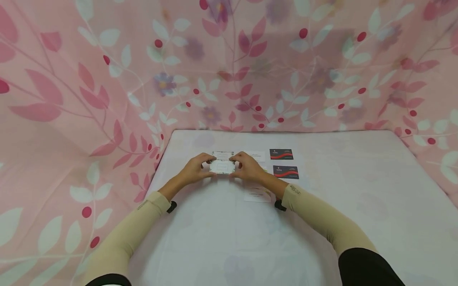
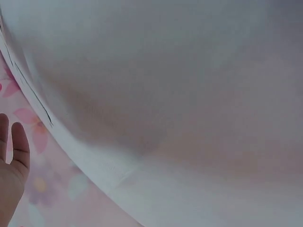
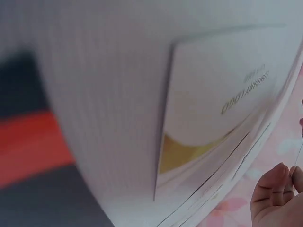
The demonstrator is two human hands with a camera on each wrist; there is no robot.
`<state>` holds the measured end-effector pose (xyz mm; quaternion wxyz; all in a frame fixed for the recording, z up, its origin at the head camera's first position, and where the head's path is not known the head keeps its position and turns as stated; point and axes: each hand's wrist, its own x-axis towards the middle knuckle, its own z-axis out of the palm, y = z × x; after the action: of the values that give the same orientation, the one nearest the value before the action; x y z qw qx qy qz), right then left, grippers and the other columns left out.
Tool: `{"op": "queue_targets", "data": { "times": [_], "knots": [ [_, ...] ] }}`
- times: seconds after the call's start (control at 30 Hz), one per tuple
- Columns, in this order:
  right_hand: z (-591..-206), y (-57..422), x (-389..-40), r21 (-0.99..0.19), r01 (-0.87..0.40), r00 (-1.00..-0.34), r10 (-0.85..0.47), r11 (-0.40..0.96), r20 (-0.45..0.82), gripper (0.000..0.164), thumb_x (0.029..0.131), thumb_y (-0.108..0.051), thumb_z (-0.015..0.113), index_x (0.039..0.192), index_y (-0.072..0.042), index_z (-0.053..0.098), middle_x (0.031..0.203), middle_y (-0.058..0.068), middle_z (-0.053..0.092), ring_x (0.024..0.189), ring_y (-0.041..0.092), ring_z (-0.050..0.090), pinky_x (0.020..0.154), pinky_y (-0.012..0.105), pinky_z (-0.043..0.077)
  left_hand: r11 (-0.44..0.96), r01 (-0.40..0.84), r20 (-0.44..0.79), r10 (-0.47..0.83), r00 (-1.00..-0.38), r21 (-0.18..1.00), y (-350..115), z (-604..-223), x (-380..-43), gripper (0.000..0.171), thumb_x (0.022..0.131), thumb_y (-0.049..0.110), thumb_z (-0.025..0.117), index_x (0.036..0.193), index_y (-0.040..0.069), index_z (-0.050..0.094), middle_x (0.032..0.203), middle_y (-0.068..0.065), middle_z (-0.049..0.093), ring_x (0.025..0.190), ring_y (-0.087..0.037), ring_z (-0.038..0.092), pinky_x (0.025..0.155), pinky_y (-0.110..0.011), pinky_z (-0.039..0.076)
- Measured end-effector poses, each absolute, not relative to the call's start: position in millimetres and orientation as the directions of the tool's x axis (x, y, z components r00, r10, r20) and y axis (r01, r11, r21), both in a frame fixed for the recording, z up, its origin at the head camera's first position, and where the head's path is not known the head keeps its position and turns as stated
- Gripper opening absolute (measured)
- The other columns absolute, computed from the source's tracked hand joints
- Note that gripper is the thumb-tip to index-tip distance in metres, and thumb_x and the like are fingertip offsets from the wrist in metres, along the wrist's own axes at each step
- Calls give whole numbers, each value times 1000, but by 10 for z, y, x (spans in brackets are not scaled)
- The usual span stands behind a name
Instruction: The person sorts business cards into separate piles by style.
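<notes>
In the head view, a small white card with a leafy printed border (image 1: 222, 167) is between the two hands. The left hand (image 1: 195, 169) pinches its left edge between thumb and fingers. Its right edge is pinched by the right hand (image 1: 249, 167). Just behind it lies a similar leaf-bordered card (image 1: 223, 154), partly covered. At the edge of the left wrist view only part of the left hand (image 2: 13, 172) shows, without the card. The right hand (image 3: 274, 198) appears low in the right wrist view, with a thin edge of a card by its fingers.
Two dark cards with red stripes, one farther back (image 1: 281, 154) and one nearer (image 1: 286, 172), lie right of the hands. White cards lie near the right arm, including a back one (image 1: 257, 155) and a front one (image 1: 257, 194). Pink floral cloth (image 1: 229, 71) borders the white table (image 1: 214, 246).
</notes>
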<state>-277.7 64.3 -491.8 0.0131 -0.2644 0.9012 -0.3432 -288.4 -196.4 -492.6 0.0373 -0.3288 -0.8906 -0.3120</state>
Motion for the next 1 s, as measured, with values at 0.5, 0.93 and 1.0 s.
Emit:
{"op": "queue_targets", "data": {
  "times": [0.5,0.93,1.0],
  "knots": [
    [-4881,625,-3172,-617,-400,-897,-428,678,112,63,80,-29,83,135,-7,60,127,14,51,91,20,56,77,29,47,620,594,250,554,-794,513,-1891,-4884,-3308,54,80,18,83,128,4,61,120,-15,62,103,-31,60,86,-48,50],
    [-4888,500,-3394,-521,-387,-906,-419,761,60,62,83,-29,80,137,-8,57,133,11,50,117,25,55,99,41,47,684,521,130,537,-833,510,-1915,-4902,-3555,54,82,24,82,128,6,60,125,-16,58,111,-33,58,97,-48,46],
    [-4901,491,-3418,-528,-374,-909,-415,762,44,62,82,-30,81,136,-8,57,133,11,50,119,25,55,101,41,46,705,485,87,520,-849,517,-1913,-4916,-3580,54,83,27,81,129,8,60,130,-16,58,115,-33,57,100,-52,44]
  ]
}}
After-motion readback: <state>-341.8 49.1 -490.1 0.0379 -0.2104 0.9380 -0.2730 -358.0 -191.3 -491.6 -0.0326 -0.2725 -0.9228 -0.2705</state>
